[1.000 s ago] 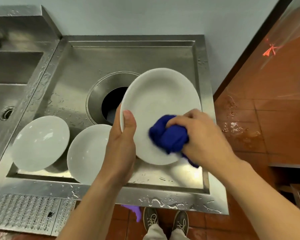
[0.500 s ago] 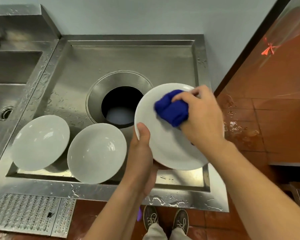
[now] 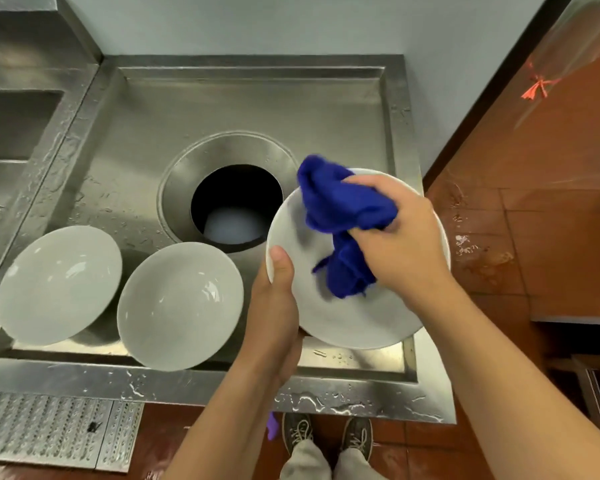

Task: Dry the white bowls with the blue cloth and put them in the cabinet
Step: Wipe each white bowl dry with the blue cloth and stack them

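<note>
wiping the held white bowl (image 3: 354, 320) with the blue cloth (image 3: 343, 216) bunched in the right hand (image 3: 406, 244); left hand (image 3: 274, 306) pinches the rim by thumb only, so on wet glaze a hard wipe could slip it onto the steel counter (image 3: 222, 98).

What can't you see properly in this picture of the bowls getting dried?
Head view only:
- The held bowl: part of its inside is hidden by the blue cloth and the right hand.
- The left hand: its fingers are behind the bowl; only the thumb shows.
- The cabinet: out of frame.
- The pale shape down the round hole: too dark to identify.
- Whether the two waiting bowls are wet: unclear.
</note>
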{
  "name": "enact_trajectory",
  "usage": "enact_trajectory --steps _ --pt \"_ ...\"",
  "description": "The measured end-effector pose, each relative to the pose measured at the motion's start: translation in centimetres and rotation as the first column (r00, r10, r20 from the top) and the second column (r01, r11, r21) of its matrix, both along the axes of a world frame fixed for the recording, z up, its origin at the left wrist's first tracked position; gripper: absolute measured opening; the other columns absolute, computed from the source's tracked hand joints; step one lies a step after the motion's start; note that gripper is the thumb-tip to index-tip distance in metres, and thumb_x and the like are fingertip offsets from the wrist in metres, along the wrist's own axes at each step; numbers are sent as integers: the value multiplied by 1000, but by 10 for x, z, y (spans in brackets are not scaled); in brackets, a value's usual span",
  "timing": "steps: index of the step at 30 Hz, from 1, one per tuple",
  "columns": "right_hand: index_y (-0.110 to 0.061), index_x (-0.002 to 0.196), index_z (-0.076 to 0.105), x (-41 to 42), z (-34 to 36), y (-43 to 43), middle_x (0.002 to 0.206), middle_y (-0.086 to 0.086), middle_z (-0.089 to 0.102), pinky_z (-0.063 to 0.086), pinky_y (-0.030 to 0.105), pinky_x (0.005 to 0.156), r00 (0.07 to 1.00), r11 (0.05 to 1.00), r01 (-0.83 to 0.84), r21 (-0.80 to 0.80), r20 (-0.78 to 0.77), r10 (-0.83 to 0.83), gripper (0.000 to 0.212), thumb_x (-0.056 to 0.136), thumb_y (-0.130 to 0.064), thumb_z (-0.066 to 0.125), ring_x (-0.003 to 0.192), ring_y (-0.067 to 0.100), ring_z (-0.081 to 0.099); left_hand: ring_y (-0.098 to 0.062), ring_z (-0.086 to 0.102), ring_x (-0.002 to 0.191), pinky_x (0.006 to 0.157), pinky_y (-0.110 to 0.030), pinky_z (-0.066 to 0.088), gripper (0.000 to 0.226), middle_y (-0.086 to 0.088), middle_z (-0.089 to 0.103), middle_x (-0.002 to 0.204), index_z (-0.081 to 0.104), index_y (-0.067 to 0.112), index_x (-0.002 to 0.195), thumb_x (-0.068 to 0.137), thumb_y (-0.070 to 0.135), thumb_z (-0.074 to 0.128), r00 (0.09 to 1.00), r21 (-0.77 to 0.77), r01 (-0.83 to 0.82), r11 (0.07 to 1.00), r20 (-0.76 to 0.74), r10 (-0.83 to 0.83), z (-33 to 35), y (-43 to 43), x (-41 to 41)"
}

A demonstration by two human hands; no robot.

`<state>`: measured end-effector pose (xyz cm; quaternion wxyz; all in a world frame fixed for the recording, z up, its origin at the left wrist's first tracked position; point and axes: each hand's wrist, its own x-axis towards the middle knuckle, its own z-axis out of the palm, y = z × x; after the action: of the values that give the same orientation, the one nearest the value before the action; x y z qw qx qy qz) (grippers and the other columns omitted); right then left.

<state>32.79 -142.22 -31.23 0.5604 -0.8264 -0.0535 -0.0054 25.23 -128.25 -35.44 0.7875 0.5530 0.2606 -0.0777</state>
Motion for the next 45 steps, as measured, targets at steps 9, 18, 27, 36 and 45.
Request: enact_trajectory --steps 9,18,27,36,45 --pt "-40 94 74 -24 -51 -26 91 -11 71 53 32 73 963 831 237 503 -233 -133 29 81 -14 72 82 11 64 -29 68 128 106 -64 54 45 2 70 140 53 39 148 109 55 37 986 57 -60 997 -154 68 -60 5 -6" --pt "-33 106 71 -36 -88 -25 93 -16 75 57 27 75 947 850 264 456 -289 -139 30 83 -13 75 85 7 69 -29 72 121 96 -58 62 44 -1 73 134 54 33 146 110 54 38 975 117 -29 993 -215 54 -89 2 -2" --pt "-31 106 71 -39 -104 -27 92 -19 74 55 24 77 954 835 249 490 -271 -125 30 84 -10 74 86 4 68 -24 73 116 79 -39 68 24 5 75 128 61 47 124 111 52 41 971 117 -42 992 -231 69 -109 3 -5" --pt "-34 102 72 -41 -99 -27 92 -18 74 54 25 80 960 827 233 511 -256 -113 31 83 -10 75 87 4 69 -7 68 112 84 -27 60 29 15 67 125 56 41 138 111 45 46 995 469 35 882 -102 15 -98 9 -11" --pt "-30 99 70 -36 -11 -6 87 -19 71 52 20 70 994 824 84 560 -105 -30 28 82 -8 71 79 2 65 2 57 137 116 -28 44 41 21 66 142 59 41 142 104 51 47 903 464 -210 860 429 -11 48 40 0"
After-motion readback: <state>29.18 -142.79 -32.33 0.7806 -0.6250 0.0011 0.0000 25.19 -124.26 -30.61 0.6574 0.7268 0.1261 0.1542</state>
